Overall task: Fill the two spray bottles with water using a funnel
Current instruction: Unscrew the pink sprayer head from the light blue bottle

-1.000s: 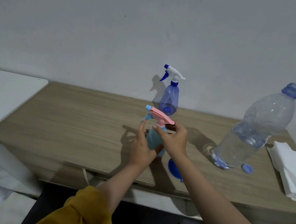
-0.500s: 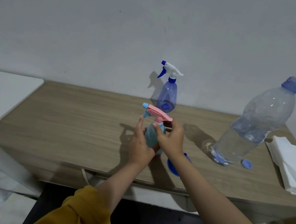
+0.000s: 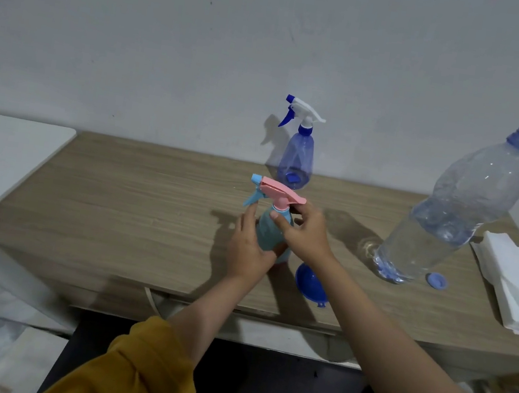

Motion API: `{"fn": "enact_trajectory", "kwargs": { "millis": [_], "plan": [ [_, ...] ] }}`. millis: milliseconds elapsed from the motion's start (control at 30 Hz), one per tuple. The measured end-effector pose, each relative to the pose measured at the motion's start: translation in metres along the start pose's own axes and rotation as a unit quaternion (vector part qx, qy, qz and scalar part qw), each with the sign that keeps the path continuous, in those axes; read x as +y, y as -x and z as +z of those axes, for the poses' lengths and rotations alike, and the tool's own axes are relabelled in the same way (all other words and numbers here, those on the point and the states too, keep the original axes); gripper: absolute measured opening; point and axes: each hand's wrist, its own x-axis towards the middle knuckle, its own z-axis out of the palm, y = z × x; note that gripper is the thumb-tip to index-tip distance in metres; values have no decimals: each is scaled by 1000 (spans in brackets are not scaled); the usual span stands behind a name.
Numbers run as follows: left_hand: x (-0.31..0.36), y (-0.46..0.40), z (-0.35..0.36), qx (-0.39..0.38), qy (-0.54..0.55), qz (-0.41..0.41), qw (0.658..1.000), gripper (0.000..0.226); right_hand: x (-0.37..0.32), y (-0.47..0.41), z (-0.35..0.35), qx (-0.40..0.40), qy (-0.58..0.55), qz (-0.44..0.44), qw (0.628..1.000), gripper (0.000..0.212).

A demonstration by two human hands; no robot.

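**Two hands on the teal bottle, head about to come off**

Your left hand [image 3: 248,248] wraps the teal bottle [image 3: 271,233] low on its body; your right hand [image 3: 305,231] pinches the pink head [image 3: 280,192] at the collar. Both grips are closed on it, and it stands on the counter [image 3: 136,198]. Expect light, thin, squeezable plastic, so hold the body gently and turn only the collar. The funnel [image 3: 309,283] lies just beside it, the water bottle [image 3: 451,211] to the right, and the blue sprayer [image 3: 298,155] stands behind.

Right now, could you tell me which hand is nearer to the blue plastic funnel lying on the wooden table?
Right. The right hand sits just above the blue plastic funnel; the left hand holds the bottle farther left.
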Motion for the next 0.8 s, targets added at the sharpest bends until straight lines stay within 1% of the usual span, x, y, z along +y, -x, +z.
{"fn": "enact_trajectory", "kwargs": {
  "millis": [67, 167, 267, 367, 433, 533, 600, 700, 800],
  "plan": [
    [2, 0, -1, -4, -15, 1, 1000, 88, -2, 2, -2, 14, -20, 3, 1000, 51],
    [6, 2, -2, -2, -8, -13, 1000, 90, -6, 7, 4, 88, -62, 15, 994, 69],
    [9, 4, -4, 3, 17, -31, 999, 89, -5, 9, 9, 119, -80, 10, 990, 70],
    [8, 5, -3, 3, 17, -32, 999, 83, -2, 13, 11, 110, -84, -6, 990, 67],
    [8, 6, -3, 2, 10, -35, 999, 83, -4, 14, 11, 102, -77, -16, 992, 71],
    [9, 5, -5, 2, 7, -37, 999, 79, -8, 11, 12, 106, -69, -1, 992, 76],
    [9, 4, -6, -2, 9, -41, 999, 76, -7, 10, 11, 110, -63, -1, 992, 73],
    [8, 3, -5, -2, 12, -41, 999, 75, -4, 12, 8, 89, -54, -15, 994, 68],
    [5, 2, -2, 5, 20, -36, 999, 78, -5, 11, 8, 74, -34, -26, 996, 77]
  ]
}}
